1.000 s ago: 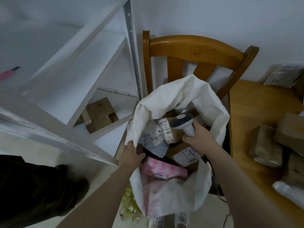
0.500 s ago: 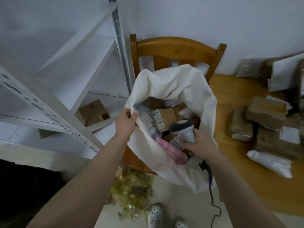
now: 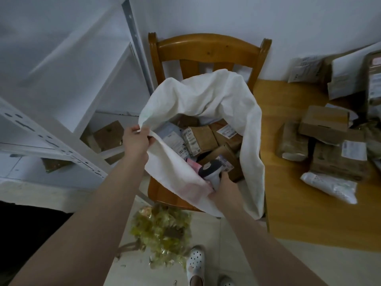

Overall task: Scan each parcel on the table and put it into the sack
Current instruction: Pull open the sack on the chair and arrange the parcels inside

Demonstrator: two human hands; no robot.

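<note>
A white cloth sack [image 3: 208, 96] stands open on a wooden chair [image 3: 208, 48], with several brown and grey labelled parcels [image 3: 203, 139] inside. My left hand [image 3: 135, 142] grips the sack's left rim and holds it up. My right hand [image 3: 223, 187] grips the handle of a grey and white barcode scanner [image 3: 210, 171] at the sack's near rim; its fingers also seem to press the cloth there. More parcels [image 3: 325, 124] lie on the wooden table [image 3: 288, 203] at the right, among them a white poly bag [image 3: 329, 185].
A white metal shelf rack [image 3: 68, 112] stands at the left with cardboard boxes [image 3: 107, 135] behind it. A crumpled yellowish plastic bundle [image 3: 162, 230] lies on the floor below the chair. My white clogs [image 3: 194, 263] are near the bottom edge.
My left hand has lifted the sack's left rim higher and pulled it outward. My right hand with the scanner has moved down to the sack's near rim. The view has shifted right.
</note>
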